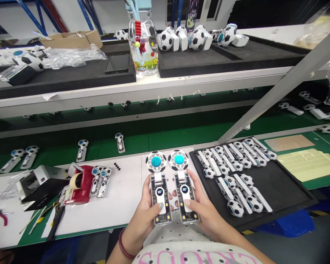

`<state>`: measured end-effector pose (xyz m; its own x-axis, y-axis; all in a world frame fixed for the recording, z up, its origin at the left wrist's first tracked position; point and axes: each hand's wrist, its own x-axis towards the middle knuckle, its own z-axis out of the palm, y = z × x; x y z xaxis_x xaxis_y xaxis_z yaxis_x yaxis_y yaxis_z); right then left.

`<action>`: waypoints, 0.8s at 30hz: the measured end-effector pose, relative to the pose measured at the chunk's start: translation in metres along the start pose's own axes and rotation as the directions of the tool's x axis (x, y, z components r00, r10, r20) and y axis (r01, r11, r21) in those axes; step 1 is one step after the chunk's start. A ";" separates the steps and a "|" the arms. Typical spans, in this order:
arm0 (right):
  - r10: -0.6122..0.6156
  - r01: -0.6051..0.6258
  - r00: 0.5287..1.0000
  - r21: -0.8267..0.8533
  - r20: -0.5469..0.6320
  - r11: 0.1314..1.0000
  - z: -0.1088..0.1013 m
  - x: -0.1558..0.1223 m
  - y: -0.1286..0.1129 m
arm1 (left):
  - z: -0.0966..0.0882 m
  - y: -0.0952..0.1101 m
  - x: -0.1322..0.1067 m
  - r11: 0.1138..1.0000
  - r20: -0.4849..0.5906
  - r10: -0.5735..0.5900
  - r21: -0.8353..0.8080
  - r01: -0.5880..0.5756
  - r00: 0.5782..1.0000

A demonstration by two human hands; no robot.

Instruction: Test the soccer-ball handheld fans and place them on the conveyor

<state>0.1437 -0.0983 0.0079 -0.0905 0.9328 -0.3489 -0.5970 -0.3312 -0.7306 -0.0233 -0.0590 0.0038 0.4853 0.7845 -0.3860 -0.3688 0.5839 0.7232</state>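
My left hand [147,211] is wrapped round a handheld fan [161,216] with a football-patterned round head and a blue centre. Its see-through body has a small round display lit with "100", and my thumb lies on the white strip below it. A matching handheld fan [191,216] is gripped by my right hand [199,205], the thumb again on the white strip and the display also reading 100. Both fans are held upright side by side, heads pointing away from me, a narrow gap between them. Some of my fingers are hidden behind the bodies.
Right of my hands, a black foam tray [287,190] carries several folded fans. At left are a red tape dispenser [85,183], two more fans, pliers [0,218] and other tools. A green conveyor belt [165,135] carries fans behind; above it, a shelf holds a bottle [143,44] and a phone [117,64].
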 end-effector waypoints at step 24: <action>-0.256 0.265 0.960 0.070 -0.115 0.962 -0.007 0.004 -0.089 | -0.014 0.090 -0.030 0.838 -0.038 0.545 0.060 -0.543 0.837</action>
<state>0.2019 -0.0665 0.0672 0.1579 0.9636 -0.2156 -0.6536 -0.0617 -0.7543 -0.0825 -0.0269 0.0727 0.1748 0.9834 0.0491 -0.5246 0.0508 0.8498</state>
